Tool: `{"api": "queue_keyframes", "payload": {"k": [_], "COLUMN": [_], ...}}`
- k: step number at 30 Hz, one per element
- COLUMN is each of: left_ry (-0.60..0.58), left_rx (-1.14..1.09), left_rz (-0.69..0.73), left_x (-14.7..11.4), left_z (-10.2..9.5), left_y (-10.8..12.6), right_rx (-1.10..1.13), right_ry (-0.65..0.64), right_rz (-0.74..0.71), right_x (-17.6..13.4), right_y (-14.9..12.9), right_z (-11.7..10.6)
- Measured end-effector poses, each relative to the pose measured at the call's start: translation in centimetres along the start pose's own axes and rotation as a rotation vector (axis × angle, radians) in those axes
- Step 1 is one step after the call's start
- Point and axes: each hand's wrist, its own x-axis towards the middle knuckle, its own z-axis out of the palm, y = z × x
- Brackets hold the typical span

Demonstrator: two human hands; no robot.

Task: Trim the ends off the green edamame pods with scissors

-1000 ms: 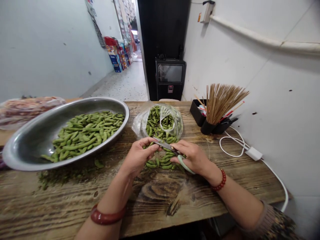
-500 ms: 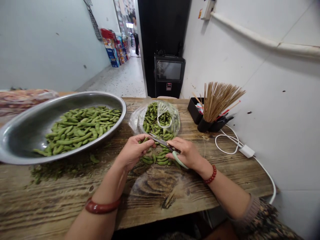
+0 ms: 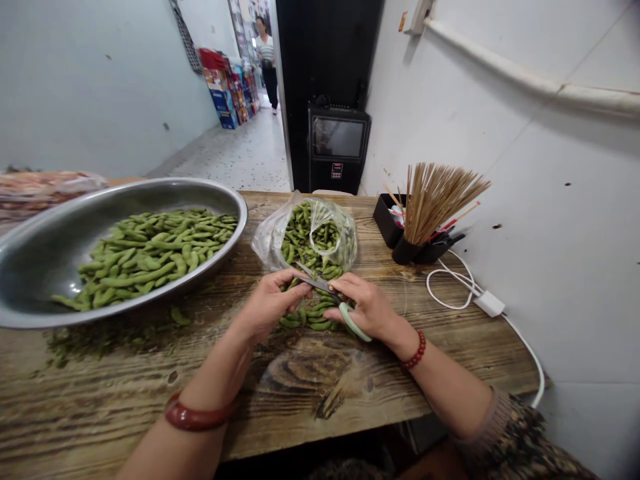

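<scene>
My right hand (image 3: pixel 367 307) is closed around the pale green handles of a pair of scissors (image 3: pixel 353 323), whose blades point left. The blade tips reach my left hand (image 3: pixel 273 300), which pinches a green soybean pod (image 3: pixel 290 285) mostly covered by the fingers. Just beyond both hands lies a clear plastic bag (image 3: pixel 270 230), its mouth open, full of pods (image 3: pixel 303 233). Several loose pods (image 3: pixel 317 317) rest on the wood beneath my hands. To the left, a large metal basin (image 3: pixel 243 223) holds a heap of pods (image 3: pixel 155 250).
Trimmed scraps (image 3: pixel 100 340) litter the wooden table (image 3: pixel 280 413) below the basin. Skewers (image 3: pixel 435 203) stand in a black holder (image 3: pixel 407 250) at the right, near a white cable (image 3: pixel 525 343). A bagged item (image 3: pixel 50 193) lies behind the basin. A person (image 3: pixel 267 63) is in the doorway.
The view has shifted slightly. The scissors' blades are a little wider apart at my left fingers. The person in the doorway has come more into sight.
</scene>
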Motion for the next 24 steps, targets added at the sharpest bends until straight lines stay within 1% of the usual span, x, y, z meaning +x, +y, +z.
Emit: {"api": "queue_keyframes", "payload": {"k": [5,17,22,24], "left_ry": [-0.023,-0.061,-0.083,-0.073], "left_rx": [-0.017,-0.069,-0.038,-0.023], "left_rz": [-0.008,-0.051,-0.057,-0.061], "left_x": [0.08,-0.28,-0.27,-0.30], "left_z": [-0.19,-0.56,-0.84,-0.90], "left_y": [-0.12,0.70,0.63,0.60], "right_rx": [-0.006,-0.023,0.029,0.075], "right_ry": [-0.004,-0.011,-0.005,0.008], "right_rz": [-0.007,0.002,-0.006,-0.009], "right_x": [-0.04,-0.08,-0.18,-0.18], "right_y": [0.20,-0.17,-0.11,0.04], "right_z": [0.19,0.32,0.53,0.62]}}
